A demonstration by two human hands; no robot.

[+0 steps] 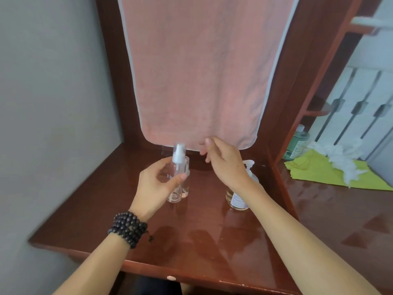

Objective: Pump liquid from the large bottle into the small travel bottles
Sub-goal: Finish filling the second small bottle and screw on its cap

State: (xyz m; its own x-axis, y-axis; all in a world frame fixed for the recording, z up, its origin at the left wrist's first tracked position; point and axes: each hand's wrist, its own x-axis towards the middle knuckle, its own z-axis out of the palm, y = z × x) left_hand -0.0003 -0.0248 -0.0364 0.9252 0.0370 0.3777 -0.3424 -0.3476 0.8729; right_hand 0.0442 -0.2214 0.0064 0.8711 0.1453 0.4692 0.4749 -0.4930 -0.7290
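Two clear small travel bottles stand close together on the glossy wooden desk (202, 237). My left hand (155, 184) grips the front travel bottle (175, 188) around its middle; it has a white spray top under a clear cap. The second travel bottle (185, 179) stands right behind it. My right hand (223, 162) hovers above the desk with relaxed, spread fingers, holding nothing, to the right of the small bottles. The large clear pump bottle (238, 196) with a white pump head stands under my right wrist, partly hidden by it.
A pink towel (195, 71) hangs down behind the desk, its hem just above the bottles. At the right a wooden divider (282, 188) separates another surface with a green bottle (297, 143), a yellow-green cloth (323, 171) and white tissue (342, 156). A grey wall is at left.
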